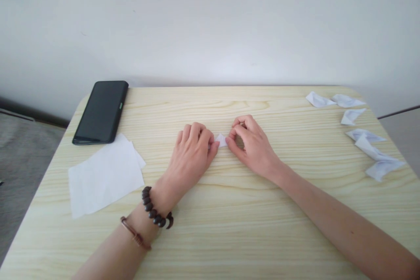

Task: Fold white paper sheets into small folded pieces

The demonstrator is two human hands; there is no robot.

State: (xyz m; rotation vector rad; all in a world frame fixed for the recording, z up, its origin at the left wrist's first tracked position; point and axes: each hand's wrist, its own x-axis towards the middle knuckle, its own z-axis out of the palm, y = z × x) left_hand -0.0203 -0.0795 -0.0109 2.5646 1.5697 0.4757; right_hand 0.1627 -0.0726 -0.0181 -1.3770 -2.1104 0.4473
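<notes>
A small folded piece of white paper shows between my two hands near the middle of the table, its peak pointing away from me. My left hand pinches its left side, with the thumb in front and the other fingers curled. On the right side, the thumb and fingertips of my right hand are closed on the paper. Most of the folded paper is hidden behind the fingers.
Several folded white paper pieces lie along the right edge of the wooden table. To the left are flat white paper sheets, overlapped by a black tablet-like device. A white wall stands behind the table.
</notes>
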